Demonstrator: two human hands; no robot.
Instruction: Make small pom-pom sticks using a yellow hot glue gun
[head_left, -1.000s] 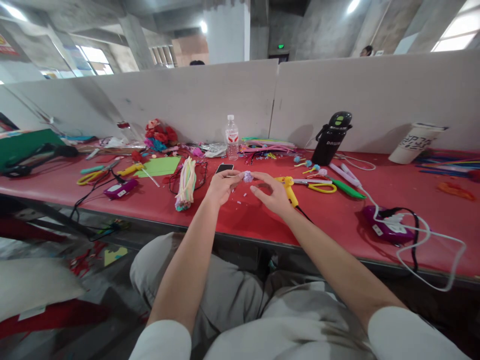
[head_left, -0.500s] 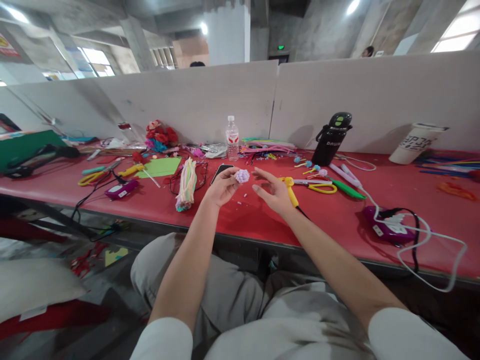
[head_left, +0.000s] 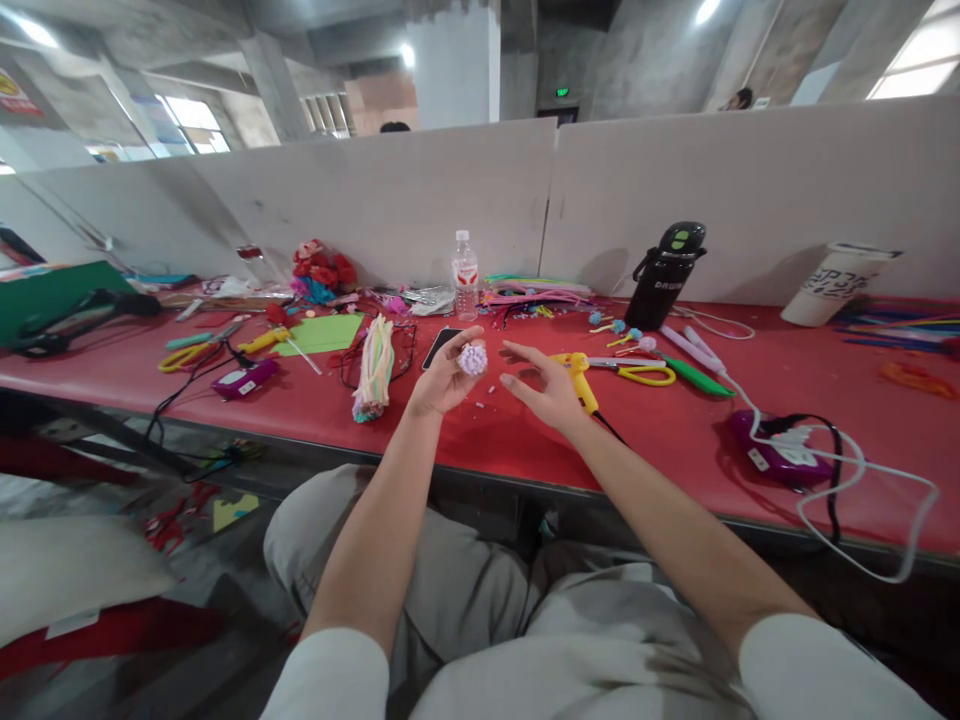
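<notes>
Between the fingers of my left hand (head_left: pixel 444 378) is a small lilac pompom-like flower (head_left: pixel 472 360), held above the red table (head_left: pixel 465 445). My right hand (head_left: pixel 544 388) is open just to the right of the flower, its fingers apart and curved toward it, holding nothing. Close by my right hand lies a yellow glue gun (head_left: pixel 579 378). A black phone (head_left: pixel 441 346) lies partly hidden behind my left hand. Left of it is a bundle of pastel fuzzy stems (head_left: pixel 374 365). Tiny lilac bits (head_left: pixel 491 390) lie on the table between my hands.
Yellow-handled scissors (head_left: pixel 646 376), a green tool (head_left: pixel 697 377) and a purple power strip (head_left: pixel 780 450) with a trailing white cable lie to the right. A water bottle (head_left: pixel 465 275), black flask (head_left: pixel 665 275) and white cup (head_left: pixel 836 285) stand toward the partition (head_left: pixel 360 210).
My left hand has turned the lilac flower and shifted it slightly left and down, so its face shows more toward me. My right hand has barely moved and stays open.
</notes>
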